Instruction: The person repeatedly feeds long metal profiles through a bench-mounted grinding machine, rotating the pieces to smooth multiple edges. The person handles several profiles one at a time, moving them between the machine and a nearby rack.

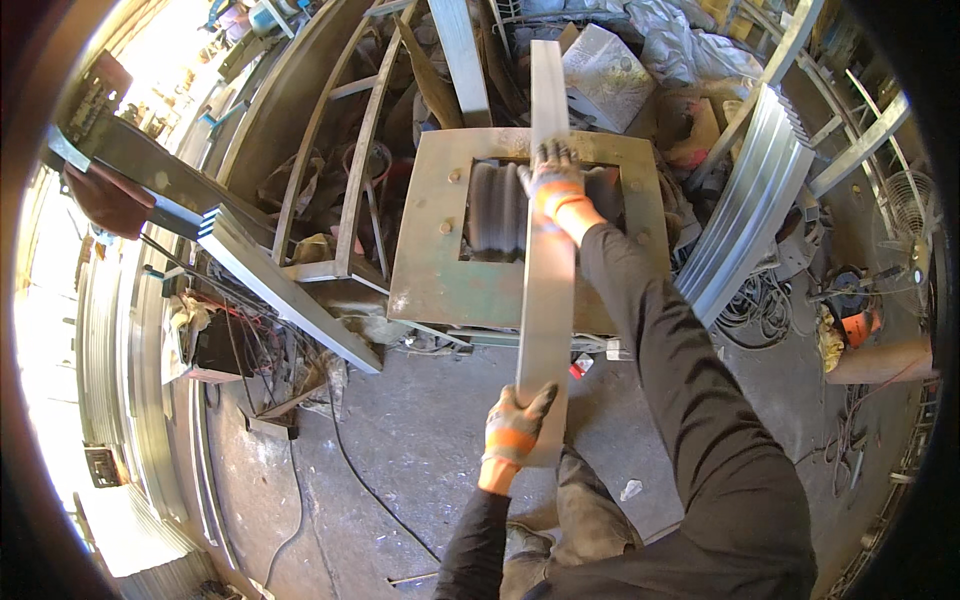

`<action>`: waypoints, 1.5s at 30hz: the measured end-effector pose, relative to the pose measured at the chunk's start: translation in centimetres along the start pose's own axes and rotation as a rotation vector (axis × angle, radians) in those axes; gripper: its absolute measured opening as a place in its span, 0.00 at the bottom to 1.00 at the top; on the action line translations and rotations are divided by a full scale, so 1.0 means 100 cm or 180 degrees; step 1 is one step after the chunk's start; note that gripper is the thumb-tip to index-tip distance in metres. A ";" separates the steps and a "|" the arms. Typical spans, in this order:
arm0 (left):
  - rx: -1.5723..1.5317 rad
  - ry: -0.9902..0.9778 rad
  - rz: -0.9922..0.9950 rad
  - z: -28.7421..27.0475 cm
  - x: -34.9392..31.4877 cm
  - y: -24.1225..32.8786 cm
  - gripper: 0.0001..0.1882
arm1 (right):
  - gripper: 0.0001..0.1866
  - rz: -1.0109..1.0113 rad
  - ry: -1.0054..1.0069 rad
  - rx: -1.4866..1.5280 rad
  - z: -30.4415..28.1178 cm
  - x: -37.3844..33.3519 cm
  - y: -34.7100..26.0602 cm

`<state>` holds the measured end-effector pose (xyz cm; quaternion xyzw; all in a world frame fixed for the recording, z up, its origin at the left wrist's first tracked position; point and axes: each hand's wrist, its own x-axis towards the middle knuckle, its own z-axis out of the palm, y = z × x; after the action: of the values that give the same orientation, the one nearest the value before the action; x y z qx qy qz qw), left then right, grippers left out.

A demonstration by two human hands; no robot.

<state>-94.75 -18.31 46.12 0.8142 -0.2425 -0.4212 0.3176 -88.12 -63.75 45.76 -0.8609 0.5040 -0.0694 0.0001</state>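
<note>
A long flat silver metal bar lies lengthwise across a worn metal machine table, its near end reaching out toward my body. The table has a square opening where a dark ribbed roller or wheel, blurred, shows beside and under the bar. My left hand, in a grey and orange glove, grips the bar's left edge near its close end. Gloved the same way, my right hand rests flat on top of the bar over the opening, fingers stretched forward.
Stacked silver channel bars lean at the right of the table. Another stack of bars slants at the left. A black cable runs over the concrete floor. Cluttered scrap and a white sheet-like piece lie behind; a fan stands far right.
</note>
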 end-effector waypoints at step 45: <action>0.0894 0.1558 0.0480 -0.155 -0.555 -0.393 0.41 | 0.17 0.0269 0.0555 0.6728 -0.193 -0.701 -0.270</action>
<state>-106.03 50.05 54.16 0.9072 -0.2745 -0.1498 0.2813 -100.83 11.74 58.44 -0.3973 0.2154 -0.5338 0.7147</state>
